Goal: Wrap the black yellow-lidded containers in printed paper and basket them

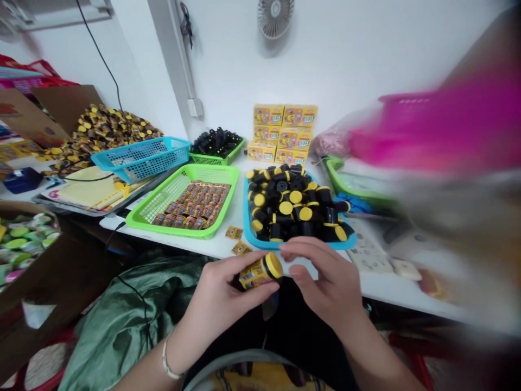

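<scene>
My left hand is wrapped round a small black bottle with a yellow cap and a yellow printed label. The capped end tilts up to the right. Just right of that cap, my right hand is held with curved fingers apart and nothing visible in it. Beyond my hands stands a blue basket heaped with black, yellow-capped bottles that show no labels. On the table's front edge lie two small yellow printed pieces, one label behind the other label.
Left of the blue basket, a green basket holds rows of labelled bottles. Stacked yellow boxes stand against the wall. A blurred pink container is at the right. An open cardboard box is at the lower left.
</scene>
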The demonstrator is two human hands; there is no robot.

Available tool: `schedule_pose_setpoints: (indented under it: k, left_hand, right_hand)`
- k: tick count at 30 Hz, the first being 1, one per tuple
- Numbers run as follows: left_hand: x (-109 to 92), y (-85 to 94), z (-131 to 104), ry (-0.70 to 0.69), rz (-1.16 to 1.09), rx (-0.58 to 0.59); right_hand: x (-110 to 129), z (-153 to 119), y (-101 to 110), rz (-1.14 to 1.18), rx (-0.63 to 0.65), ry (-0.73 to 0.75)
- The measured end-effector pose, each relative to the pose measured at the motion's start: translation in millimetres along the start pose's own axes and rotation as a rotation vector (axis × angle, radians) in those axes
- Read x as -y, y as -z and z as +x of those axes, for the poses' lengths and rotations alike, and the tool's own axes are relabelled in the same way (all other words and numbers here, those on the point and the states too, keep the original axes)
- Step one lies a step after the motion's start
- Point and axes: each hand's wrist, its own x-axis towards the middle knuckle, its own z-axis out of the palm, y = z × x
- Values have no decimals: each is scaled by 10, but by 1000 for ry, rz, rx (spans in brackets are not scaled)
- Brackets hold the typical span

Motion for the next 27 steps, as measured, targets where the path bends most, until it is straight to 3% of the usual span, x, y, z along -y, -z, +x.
schedule_pose_setpoints:
  k: [2,5,10,16,18,23,27]
  left_hand:
    - [4,-43,44,95,-208,-32]
    - [-5,-101,89,179,-482,-14]
    - [-19,-176,89,231,-704,11]
    - [6,-158,111,357,-878,385]
    - [3,-158,120,352,-905,420]
    - [-46,-182,112,274,-788,341]
    - [-55,-165,109,142,-729,414]
  right_hand:
    - [-26,-72,-38,-60,-4,144]
    - [-51,-156,-132,-90,88,288]
    - [-16,-138,-249,-129,31,311]
    - [51,-101,-253,-37,52,356]
    - [19,-111,-224,-78,49,394]
    - [-105,-140,-183,-50,56,444]
    - [-111,-164,-215,50,53,441]
